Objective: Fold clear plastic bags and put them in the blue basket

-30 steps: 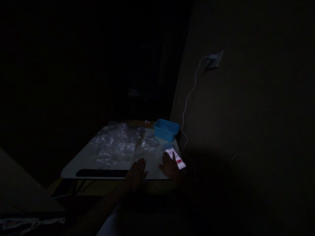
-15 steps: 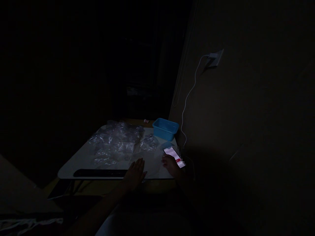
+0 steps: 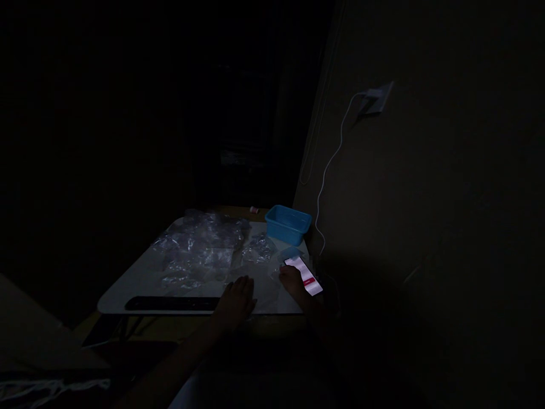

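In the dim room, my left hand (image 3: 237, 296) lies palm down on the near edge of a white folding table (image 3: 140, 278), fingers stretched over a thin pale sheet or bag. My right hand (image 3: 293, 280) is at the table's right, its fingers curled at the left edge of a lit phone (image 3: 307, 277). Whatever those fingertips pinch is hidden in the dark. The phone's screen shows white with a red bar. Beyond my hands spreads a heap of clear plastic bags (image 3: 202, 244), with a smaller crumpled clear bag (image 3: 259, 248) to its right.
A blue plastic basket (image 3: 288, 225) stands at the table's back right corner. Behind it lies a small pinkish item (image 3: 254, 210). A white cable (image 3: 326, 170) hangs from a wall socket (image 3: 377, 99). The wall runs close on the right. A dark slot (image 3: 170, 303) lines the front edge.
The fingers of my right hand have drawn in beside the phone. My left hand stays nearly where it was. The view has shifted slightly.
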`<state>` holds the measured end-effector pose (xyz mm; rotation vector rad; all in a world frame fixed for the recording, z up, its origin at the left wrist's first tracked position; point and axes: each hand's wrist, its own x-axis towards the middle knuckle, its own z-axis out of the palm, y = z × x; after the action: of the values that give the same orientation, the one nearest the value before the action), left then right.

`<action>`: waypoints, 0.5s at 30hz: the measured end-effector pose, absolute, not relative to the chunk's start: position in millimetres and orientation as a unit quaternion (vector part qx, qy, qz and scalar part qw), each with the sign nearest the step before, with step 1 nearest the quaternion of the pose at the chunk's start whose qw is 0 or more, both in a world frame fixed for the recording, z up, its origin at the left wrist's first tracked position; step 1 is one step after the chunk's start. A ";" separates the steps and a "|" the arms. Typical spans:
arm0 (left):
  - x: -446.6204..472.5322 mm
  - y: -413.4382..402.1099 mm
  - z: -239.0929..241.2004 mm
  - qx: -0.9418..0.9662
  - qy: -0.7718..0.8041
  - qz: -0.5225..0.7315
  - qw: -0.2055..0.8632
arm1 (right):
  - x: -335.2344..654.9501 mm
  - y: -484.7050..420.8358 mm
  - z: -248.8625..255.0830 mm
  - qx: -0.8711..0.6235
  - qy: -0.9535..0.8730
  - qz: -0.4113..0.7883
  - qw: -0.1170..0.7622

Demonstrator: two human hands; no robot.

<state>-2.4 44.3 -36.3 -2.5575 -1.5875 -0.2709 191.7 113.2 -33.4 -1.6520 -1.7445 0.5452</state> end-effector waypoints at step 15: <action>14.2 59.3 -30.3 -0.847 -0.514 -0.125 0.054 | 198.3 137.3 -13.8 -0.619 -0.679 0.207 0.336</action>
<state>14.2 59.3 -30.3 -2.5725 -1.5632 -0.3803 198.3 137.3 -13.8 -1.6137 -1.7714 0.5406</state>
